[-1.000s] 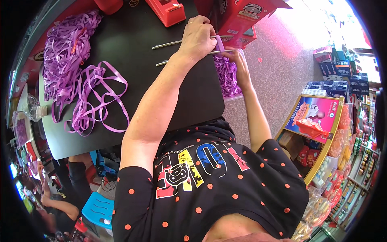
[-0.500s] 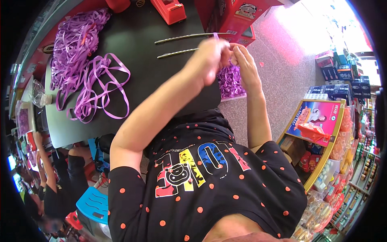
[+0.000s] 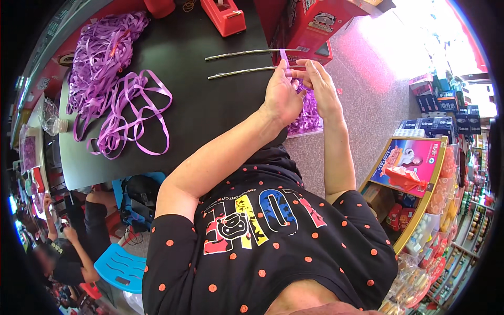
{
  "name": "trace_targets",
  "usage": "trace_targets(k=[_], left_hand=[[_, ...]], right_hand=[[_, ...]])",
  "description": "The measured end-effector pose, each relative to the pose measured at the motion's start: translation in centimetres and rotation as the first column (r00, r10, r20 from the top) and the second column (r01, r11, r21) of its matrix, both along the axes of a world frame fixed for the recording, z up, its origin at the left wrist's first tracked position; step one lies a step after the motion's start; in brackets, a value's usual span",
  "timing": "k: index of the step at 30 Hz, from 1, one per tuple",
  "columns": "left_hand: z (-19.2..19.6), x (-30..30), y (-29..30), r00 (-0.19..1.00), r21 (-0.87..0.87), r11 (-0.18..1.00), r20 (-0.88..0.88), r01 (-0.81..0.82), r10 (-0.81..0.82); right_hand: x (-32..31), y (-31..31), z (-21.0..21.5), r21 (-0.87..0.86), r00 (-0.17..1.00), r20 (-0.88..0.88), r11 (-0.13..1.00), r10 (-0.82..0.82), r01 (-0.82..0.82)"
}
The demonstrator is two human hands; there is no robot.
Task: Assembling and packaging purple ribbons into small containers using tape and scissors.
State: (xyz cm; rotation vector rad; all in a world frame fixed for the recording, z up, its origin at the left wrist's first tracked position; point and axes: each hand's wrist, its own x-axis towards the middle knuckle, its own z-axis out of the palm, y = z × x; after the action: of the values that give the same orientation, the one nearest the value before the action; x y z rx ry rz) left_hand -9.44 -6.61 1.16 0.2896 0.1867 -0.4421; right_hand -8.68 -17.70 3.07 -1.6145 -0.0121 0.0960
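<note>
Two twisted metal rods (image 3: 236, 71) stick out side by side over the dark table. A purple ribbon (image 3: 284, 55) is looped over them near their right ends. My left hand (image 3: 283, 98) pinches this ribbon just below the lower rod, its fingertips closed. Facing it, my right hand (image 3: 321, 90) has its fingers bent in at the same ribbon; its thumb is partly hidden. Beneath both hands a heap of purple ribbon pieces (image 3: 306, 116) fills a container, largely covered by my hands.
A big tangle of purple ribbon (image 3: 100, 63) and looser loops (image 3: 139, 113) lie on the table (image 3: 199, 113). Behind are a red tape dispenser (image 3: 226, 18) and a red box (image 3: 307, 31). A display case (image 3: 407, 163) stands right. At left are a blue stool (image 3: 119, 268) and another person (image 3: 71, 257).
My left hand, blurred and higher before, has come down below the rods and turned its palm more toward me. My right hand stays close by, its fingers spread a little more.
</note>
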Motion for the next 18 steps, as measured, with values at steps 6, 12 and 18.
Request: trace_targets(k=[6, 12, 18], left_hand=[[-0.1, -0.3, 0.4, 0.998, 0.016, 1.0, 0.059, 0.008, -0.009], [-0.1, -0.4, 0.5, 1.0, 0.059, 0.998, -0.008, -0.02, 0.02], [-0.6, -0.5, 0.1, 1.0, 0.019, 1.0, 0.012, 0.013, -0.013]], right_hand=[[1.3, -0.2, -0.1, -0.346, 0.991, 0.135, 0.936, -0.012, 0.059], [6.8, 5.1, 5.4, -0.488, 0.876, 0.482, 0.838, 0.027, 0.243], [16.2, 9.4, 3.8, -0.322, 0.966, 0.208, 0.943, 0.154, -0.081]])
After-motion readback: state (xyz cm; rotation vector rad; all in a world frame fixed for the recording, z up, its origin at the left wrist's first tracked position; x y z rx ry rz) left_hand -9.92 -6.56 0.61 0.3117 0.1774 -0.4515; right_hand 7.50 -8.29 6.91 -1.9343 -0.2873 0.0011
